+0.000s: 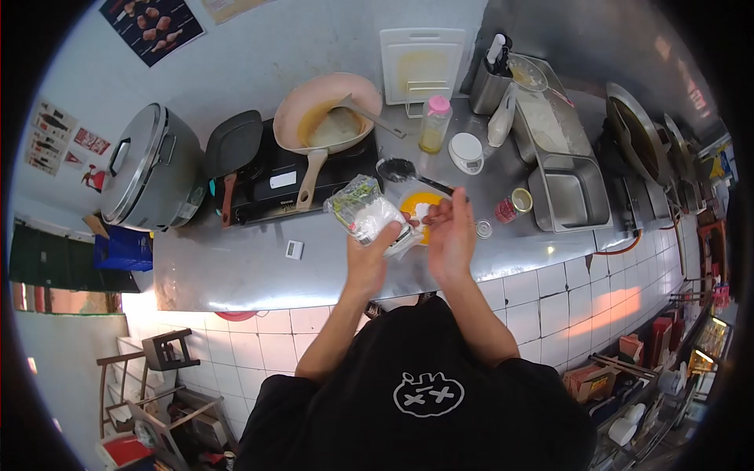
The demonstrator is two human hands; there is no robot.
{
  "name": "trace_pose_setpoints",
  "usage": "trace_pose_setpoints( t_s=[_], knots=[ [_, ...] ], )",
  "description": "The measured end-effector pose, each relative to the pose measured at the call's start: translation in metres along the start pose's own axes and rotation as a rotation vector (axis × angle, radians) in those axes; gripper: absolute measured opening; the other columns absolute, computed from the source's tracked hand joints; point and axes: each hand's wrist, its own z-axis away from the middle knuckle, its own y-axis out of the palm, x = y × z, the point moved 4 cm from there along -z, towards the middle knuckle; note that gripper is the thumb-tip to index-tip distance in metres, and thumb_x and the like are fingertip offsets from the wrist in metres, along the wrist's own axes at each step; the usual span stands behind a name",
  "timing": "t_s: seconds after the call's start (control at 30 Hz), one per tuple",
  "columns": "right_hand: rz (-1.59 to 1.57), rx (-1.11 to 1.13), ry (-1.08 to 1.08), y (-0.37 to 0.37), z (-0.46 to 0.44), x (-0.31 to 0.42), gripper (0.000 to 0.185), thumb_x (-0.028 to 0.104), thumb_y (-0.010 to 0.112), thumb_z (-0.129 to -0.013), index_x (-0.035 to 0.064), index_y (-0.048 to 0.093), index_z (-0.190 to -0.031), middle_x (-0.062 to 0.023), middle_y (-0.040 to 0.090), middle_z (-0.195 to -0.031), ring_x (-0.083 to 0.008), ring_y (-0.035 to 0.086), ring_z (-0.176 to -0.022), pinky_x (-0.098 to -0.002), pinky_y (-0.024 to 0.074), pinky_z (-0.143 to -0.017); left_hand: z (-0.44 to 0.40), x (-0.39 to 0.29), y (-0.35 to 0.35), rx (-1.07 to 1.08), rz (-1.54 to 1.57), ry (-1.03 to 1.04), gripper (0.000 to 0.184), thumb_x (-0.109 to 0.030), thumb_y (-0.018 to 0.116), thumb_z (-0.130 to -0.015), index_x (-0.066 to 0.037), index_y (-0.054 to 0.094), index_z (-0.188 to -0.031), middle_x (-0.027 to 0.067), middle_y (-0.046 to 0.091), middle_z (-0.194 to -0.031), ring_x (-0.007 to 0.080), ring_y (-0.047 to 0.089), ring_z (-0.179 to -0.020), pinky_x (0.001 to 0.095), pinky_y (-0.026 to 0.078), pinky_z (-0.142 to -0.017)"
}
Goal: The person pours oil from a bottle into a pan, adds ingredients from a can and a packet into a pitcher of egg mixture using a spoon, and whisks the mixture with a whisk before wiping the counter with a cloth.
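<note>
My left hand (369, 263) is closed around a clear plastic packet (365, 208) with green print and white powder inside. My right hand (452, 247) grips the handle of a black spoon (398, 169), its bowl pointing away to the left above the counter. Between and beyond my hands sits a bowl of yellow-orange egg (425, 198) with white powder on it; my fingers and the packet hide part of it. To the right stand a small jar with a red label (514, 206) and a round metal lid (483, 229).
A pan with a ladle (328, 118) and a square griddle pan (234, 145) rest on the black stove (263, 196). A pink-capped oil bottle (434, 125), white scale (466, 153), knife holder (488, 86) and metal trays (575, 192) line the counter. A rice cooker (157, 169) stands left, a timer (294, 250) in front.
</note>
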Motion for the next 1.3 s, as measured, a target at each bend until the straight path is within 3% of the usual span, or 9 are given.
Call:
trace_pose_setpoints(
  t_s=[0.03, 0.1, 0.3, 0.5, 0.7, 1.03, 1.13, 1.3],
  knots=[
    [0.074, 0.004, -0.103, -0.009, -0.007, 0.009, 0.021, 0.028, 0.058, -0.1, 0.0117, 0.053, -0.088, 0.0022, 0.049, -0.074, -0.0085, 0.05, -0.068, -0.0251, 0.0396, -0.061, -0.003, -0.01, -0.003, 0.063, -0.071, -0.046, 0.03, -0.011, 0.068, -0.088, 0.003, 0.059, -0.114, 0.0136, 0.067, -0.105, 0.0231, 0.069, -0.09, 0.0315, 0.058, -0.07],
    [0.293, -0.013, -0.199, -0.033, -0.021, 0.025, 0.023, 0.027, 0.059, -0.099, 0.011, 0.053, -0.084, 0.0023, 0.05, -0.071, -0.0082, 0.05, -0.063, -0.0237, 0.0387, -0.058, -0.009, -0.028, -0.006, 0.17, -0.257, -0.165, 0.032, -0.011, 0.071, -0.086, 0.002, 0.059, -0.113, 0.0133, 0.068, -0.103, 0.0216, 0.071, -0.083, 0.0276, 0.057, -0.055],
    [0.606, -0.059, -0.092, -0.07, -0.05, 0.038, 0.027, 0.025, 0.063, -0.097, 0.0084, 0.053, -0.079, 0.0007, 0.053, -0.063, -0.0068, 0.046, -0.049, -0.0232, 0.0335, -0.045, -0.038, -0.039, -0.012, 0.344, -0.95, -0.284, 0.043, -0.018, 0.079, -0.078, 0.001, 0.061, -0.113, 0.0108, 0.069, -0.096, 0.0156, 0.068, -0.078, 0.0275, 0.057, -0.056],
    [0.741, 0.032, -0.043, -0.078, -0.079, 0.038, 0.023, 0.022, 0.061, -0.097, 0.009, 0.051, -0.081, 0.0002, 0.054, -0.061, -0.0055, 0.04, -0.04, -0.0233, 0.0265, -0.036, -0.06, -0.015, -0.009, 0.399, -1.243, -0.33, 0.053, -0.023, 0.079, -0.074, -0.001, 0.06, -0.119, 0.01, 0.07, -0.091, 0.0145, 0.066, -0.07, 0.0266, 0.056, -0.055],
    [0.842, 0.042, -0.131, -0.087, -0.097, 0.038, 0.022, 0.02, 0.061, -0.097, 0.0086, 0.049, -0.082, 0.0005, 0.053, -0.058, -0.0042, 0.04, -0.04, -0.0235, 0.0254, -0.034, -0.065, -0.013, -0.001, 0.425, -1.251, -0.317, 0.056, -0.025, 0.079, -0.074, -0.002, 0.061, -0.121, 0.0118, 0.07, -0.093, 0.0168, 0.067, -0.068, 0.0278, 0.057, -0.054],
    [0.897, 0.075, -0.201, -0.083, -0.098, 0.031, 0.022, 0.02, 0.061, -0.096, 0.0077, 0.05, -0.081, -0.0006, 0.054, -0.058, -0.0043, 0.039, -0.038, -0.024, 0.0246, -0.034, -0.069, -0.024, 0.016, 0.376, -1.395, -0.354, 0.042, -0.036, 0.074, -0.08, -0.003, 0.069, -0.106, 0.0098, 0.069, -0.07, 0.0187, 0.065, -0.052, 0.0313, 0.053, -0.051],
    [0.967, 0.037, -0.126, -0.077, -0.09, 0.037, 0.024, 0.018, 0.063, -0.092, 0.0002, 0.053, -0.079, -0.0057, 0.062, -0.06, -0.0096, 0.056, -0.053, -0.0274, 0.0432, -0.052, -0.07, -0.029, 0.019, 0.365, -1.447, -0.357, 0.041, -0.036, 0.073, -0.08, -0.003, 0.07, -0.104, 0.0112, 0.07, -0.07, 0.0201, 0.067, -0.054, 0.0323, 0.054, -0.053],
    [0.925, 0.031, -0.119, -0.08, -0.086, 0.033, 0.025, 0.019, 0.063, -0.093, 0.0003, 0.054, -0.079, -0.0059, 0.063, -0.06, -0.0095, 0.057, -0.054, -0.0276, 0.0432, -0.052, -0.071, -0.035, 0.025, 0.368, -1.495, -0.358, 0.039, -0.036, 0.073, -0.08, -0.003, 0.072, -0.102, 0.013, 0.07, -0.071, 0.0219, 0.068, -0.057, 0.033, 0.055, -0.056]
  ],
)
